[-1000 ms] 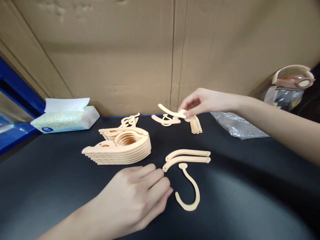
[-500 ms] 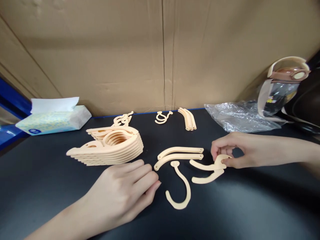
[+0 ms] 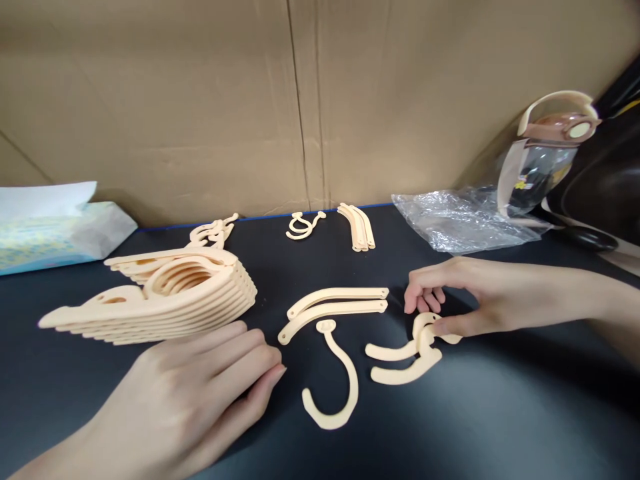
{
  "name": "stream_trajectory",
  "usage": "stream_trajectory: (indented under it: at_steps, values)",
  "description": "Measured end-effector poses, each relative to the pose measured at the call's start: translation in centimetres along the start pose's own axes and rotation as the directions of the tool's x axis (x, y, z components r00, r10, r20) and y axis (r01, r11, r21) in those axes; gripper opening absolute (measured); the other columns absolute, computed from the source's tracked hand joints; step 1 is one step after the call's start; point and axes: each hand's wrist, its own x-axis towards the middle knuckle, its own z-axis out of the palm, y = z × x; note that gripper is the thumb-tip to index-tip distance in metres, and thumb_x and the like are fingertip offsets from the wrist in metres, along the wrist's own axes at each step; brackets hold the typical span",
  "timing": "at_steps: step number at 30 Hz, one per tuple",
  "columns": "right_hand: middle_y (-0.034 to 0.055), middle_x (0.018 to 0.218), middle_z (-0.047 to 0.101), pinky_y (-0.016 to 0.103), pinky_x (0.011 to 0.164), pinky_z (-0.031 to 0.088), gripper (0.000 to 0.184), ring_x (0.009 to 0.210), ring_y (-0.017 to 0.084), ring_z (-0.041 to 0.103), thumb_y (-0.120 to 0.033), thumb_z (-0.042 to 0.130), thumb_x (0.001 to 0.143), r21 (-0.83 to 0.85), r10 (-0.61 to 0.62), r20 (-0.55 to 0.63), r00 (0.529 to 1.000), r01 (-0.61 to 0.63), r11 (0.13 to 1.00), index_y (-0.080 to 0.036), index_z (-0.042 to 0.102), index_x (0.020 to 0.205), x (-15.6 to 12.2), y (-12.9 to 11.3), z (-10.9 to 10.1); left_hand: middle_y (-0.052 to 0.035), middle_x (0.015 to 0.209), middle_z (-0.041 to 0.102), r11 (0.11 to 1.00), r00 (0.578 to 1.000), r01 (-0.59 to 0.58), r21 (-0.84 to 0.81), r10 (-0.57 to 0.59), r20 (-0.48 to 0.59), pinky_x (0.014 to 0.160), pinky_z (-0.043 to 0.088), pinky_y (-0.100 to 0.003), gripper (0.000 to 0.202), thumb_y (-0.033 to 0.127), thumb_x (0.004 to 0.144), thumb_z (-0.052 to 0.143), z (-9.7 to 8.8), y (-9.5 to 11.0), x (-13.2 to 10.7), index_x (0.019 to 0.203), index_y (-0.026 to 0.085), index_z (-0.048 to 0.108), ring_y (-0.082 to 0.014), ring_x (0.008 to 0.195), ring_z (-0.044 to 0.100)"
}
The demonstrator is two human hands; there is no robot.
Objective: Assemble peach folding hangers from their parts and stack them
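My left hand (image 3: 200,393) rests palm down on the black table with its fingers loosely bent side by side and nothing visible in them. It is beside a stack of beige plastic clothes hanger parts (image 3: 215,283). In front of its fingertips lie a beige hanger hook (image 3: 350,380) and two slim curved bars (image 3: 335,308). At the right, my right hand (image 3: 460,293) has its thumb on two crossed, curved hanger arms (image 3: 417,353). Its other fingers stand apart from the thumb, above the table.
Further back lie more hooks (image 3: 305,230), a bundle of curved bars (image 3: 359,230) and a small heap of hooks (image 3: 215,232). A tissue pack (image 3: 65,233) stands at the left. A clear plastic bag (image 3: 460,220) and a bottle (image 3: 547,167) are at the right, before a cardboard wall (image 3: 200,100).
My right hand's fingers have lifted away from the hanger arms, which have turned and now lie crossed. The view has swung a little right, so everything appears further left.
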Motion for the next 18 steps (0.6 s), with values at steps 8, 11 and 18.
stream_trajectory:
  at_steps: [8,11,18]
  values:
    - [0.0037,0.092,0.071,0.032,0.078,0.049,0.027,0.085,0.018,0.064,-0.045,0.061,0.094,0.094,-0.009,0.053,0.999,0.004,0.996,-0.022,0.071,0.103,0.27,0.09,-0.07,0.0026,0.07,0.063,1.0,1.0,0.023,-0.013,-0.023,0.006,0.057,0.041,-0.033,0.021,0.018,0.105,0.04,-0.06,0.21,-0.2,0.089,0.024,0.052,-0.0176,0.066,0.064]
    - [0.0043,0.093,0.072,0.033,0.079,0.05,0.024,0.084,0.018,0.064,-0.039,0.059,0.096,0.111,-0.018,0.054,0.998,0.012,0.994,-0.022,0.073,0.104,0.37,0.05,-0.03,0.0029,0.069,0.063,0.999,0.999,0.031,-0.022,-0.031,-0.009,0.056,0.041,-0.032,0.023,0.019,0.104,0.039,-0.17,0.3,-0.07,0.087,0.024,0.053,-0.0175,0.065,0.064]
    - [0.0035,0.09,0.072,0.03,0.077,0.051,0.024,0.082,0.017,0.067,-0.043,0.063,0.094,0.141,-0.04,0.028,0.999,0.035,0.989,-0.023,0.076,0.1,0.4,-0.31,0.43,0.0034,0.069,0.062,1.0,1.0,0.006,0.011,-0.007,0.019,0.054,0.04,-0.033,0.021,0.018,0.105,0.038,-0.19,0.29,0.0,0.088,0.025,0.047,-0.0172,0.066,0.066]
